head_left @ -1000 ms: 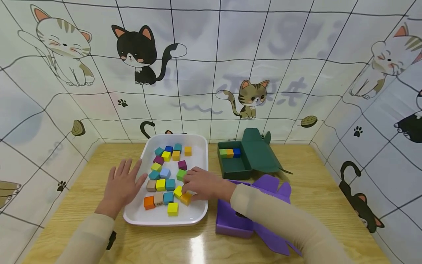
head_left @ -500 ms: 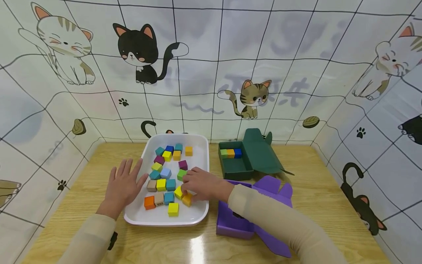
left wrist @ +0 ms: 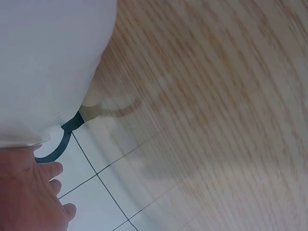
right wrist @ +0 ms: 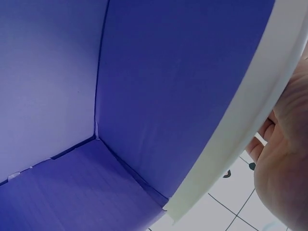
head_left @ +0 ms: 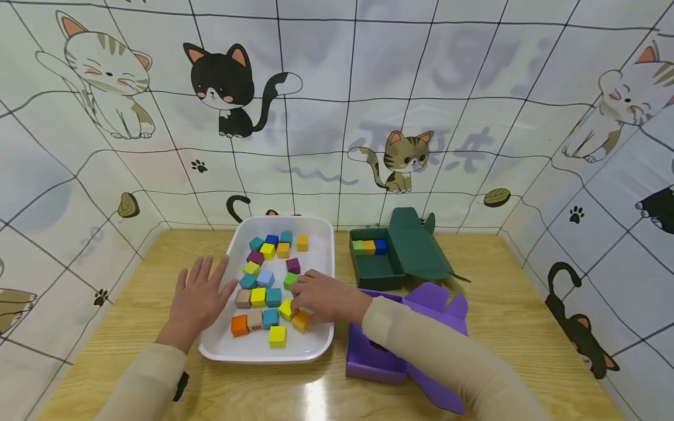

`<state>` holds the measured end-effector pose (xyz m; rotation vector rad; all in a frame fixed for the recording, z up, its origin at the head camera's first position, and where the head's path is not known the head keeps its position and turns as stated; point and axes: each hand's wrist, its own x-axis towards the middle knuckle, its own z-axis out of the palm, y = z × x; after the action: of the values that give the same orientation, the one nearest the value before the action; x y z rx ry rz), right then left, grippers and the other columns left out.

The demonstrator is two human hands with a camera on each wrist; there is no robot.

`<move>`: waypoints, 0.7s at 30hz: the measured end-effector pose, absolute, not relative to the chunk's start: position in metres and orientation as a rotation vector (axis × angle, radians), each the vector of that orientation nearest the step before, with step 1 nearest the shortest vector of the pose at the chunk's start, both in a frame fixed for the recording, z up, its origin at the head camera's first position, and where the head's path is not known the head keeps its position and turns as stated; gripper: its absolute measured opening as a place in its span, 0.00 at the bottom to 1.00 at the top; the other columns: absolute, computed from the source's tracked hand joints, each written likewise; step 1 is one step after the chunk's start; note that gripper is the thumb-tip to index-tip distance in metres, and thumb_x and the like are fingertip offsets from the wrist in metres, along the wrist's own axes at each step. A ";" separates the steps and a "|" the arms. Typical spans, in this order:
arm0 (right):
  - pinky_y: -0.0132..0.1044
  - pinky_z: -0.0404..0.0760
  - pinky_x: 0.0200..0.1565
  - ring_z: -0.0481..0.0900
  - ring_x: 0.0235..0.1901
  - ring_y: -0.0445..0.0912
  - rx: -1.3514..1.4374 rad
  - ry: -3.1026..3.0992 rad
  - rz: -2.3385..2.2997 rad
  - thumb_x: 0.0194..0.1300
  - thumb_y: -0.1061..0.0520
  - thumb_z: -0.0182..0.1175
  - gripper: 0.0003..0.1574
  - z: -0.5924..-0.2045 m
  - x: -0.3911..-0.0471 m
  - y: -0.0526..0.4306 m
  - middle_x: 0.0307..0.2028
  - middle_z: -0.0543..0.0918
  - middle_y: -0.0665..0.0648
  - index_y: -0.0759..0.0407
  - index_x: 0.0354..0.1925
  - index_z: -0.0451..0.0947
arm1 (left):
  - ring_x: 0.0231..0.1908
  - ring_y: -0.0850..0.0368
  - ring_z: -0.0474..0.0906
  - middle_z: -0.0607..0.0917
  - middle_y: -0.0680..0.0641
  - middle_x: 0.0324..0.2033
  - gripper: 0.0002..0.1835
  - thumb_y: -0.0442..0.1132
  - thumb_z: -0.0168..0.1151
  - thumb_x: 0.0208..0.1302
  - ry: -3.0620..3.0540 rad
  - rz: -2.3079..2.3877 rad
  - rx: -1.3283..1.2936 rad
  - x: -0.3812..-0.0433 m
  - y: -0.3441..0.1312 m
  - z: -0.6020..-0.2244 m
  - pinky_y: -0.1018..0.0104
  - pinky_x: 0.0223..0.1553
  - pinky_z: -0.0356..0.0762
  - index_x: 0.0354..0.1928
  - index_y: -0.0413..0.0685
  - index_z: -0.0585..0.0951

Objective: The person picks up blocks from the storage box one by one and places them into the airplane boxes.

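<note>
Right hand (head_left: 323, 297) reaches into the white tray (head_left: 321, 251), against a yellow cube (head_left: 286, 309) and an amber cube (head_left: 301, 322) — whether pinching either, unclear. Left hand (head_left: 200, 301) lies spread, holding nothing, at the tray's left side. Pinching opposite faces should work best. Rightward, the green box (head_left: 379, 282) holds three cubes (head_left: 369, 248); the purple box (head_left: 375, 371) sits nearer.

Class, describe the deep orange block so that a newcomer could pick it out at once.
On the wooden table, find the white tray. At its near left lies the orange block, just left of a beige block with a dark mark. No other visible block has its deep reddish orange.
</note>
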<state>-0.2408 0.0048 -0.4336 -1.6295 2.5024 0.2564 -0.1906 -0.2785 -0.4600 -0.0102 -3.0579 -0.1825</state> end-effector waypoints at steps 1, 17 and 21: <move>0.38 0.66 0.65 0.71 0.55 0.41 -1.631 2.501 0.262 0.57 0.37 0.67 0.22 -0.434 -0.241 0.004 0.47 0.79 0.41 0.29 0.51 0.80 | 0.74 0.32 0.42 0.52 0.32 0.74 0.37 0.61 0.41 0.73 -3.057 -0.179 -0.010 -0.190 -0.278 -0.459 0.32 0.72 0.38 0.76 0.50 0.53; 0.39 0.67 0.64 0.70 0.55 0.42 -1.582 2.497 0.263 0.54 0.34 0.68 0.22 -0.415 -0.240 0.004 0.47 0.79 0.42 0.33 0.47 0.82 | 0.73 0.32 0.43 0.53 0.31 0.73 0.37 0.60 0.42 0.72 -3.046 -0.173 -0.021 -0.188 -0.277 -0.458 0.31 0.72 0.39 0.76 0.49 0.53; 0.40 0.67 0.65 0.70 0.53 0.41 -1.546 2.515 0.231 0.54 0.34 0.68 0.21 -0.403 -0.243 0.007 0.46 0.78 0.42 0.34 0.46 0.82 | 0.73 0.31 0.43 0.54 0.31 0.73 0.37 0.59 0.44 0.73 -3.042 -0.176 -0.024 -0.188 -0.276 -0.457 0.31 0.72 0.39 0.76 0.48 0.53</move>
<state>-0.2430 0.0072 -0.4027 -1.5459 2.5150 0.2306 -0.1878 -0.2764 -0.4570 -0.0240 -3.0419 -0.1759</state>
